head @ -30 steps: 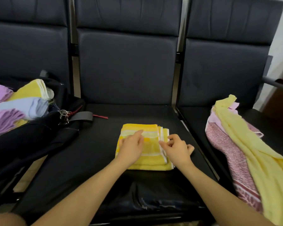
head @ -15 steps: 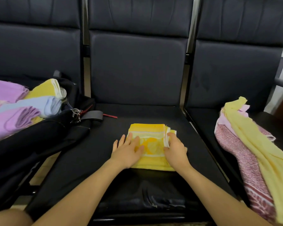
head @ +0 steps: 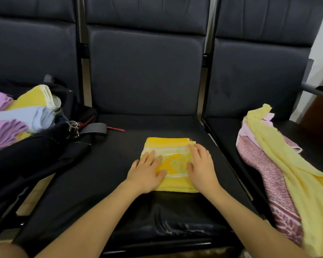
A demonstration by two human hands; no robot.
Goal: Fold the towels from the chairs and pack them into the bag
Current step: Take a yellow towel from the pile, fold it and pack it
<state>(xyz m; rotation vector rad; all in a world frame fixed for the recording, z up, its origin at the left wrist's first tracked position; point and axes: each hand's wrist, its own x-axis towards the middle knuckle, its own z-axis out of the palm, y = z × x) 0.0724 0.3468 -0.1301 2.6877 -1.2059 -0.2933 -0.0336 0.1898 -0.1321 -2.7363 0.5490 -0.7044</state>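
I see three dark chairs (head: 145,71) in a row. On the left seat lies a black bag (head: 35,153), open, holding folded towels (head: 24,116) in purple, blue and yellow; its far left part is cut off by the frame. On the right seat a pale yellow towel (head: 291,170) lies draped over a pink patterned towel (head: 265,170), both unfolded. On the middle seat sits the folded yellow towel (head: 172,159). My left hand (head: 147,174) lies flat on its left side, fingers straight and slightly spread. My right hand (head: 201,168) presses its right side, fingers straight, close together. A key ring (head: 73,125) hangs at the bag's edge.
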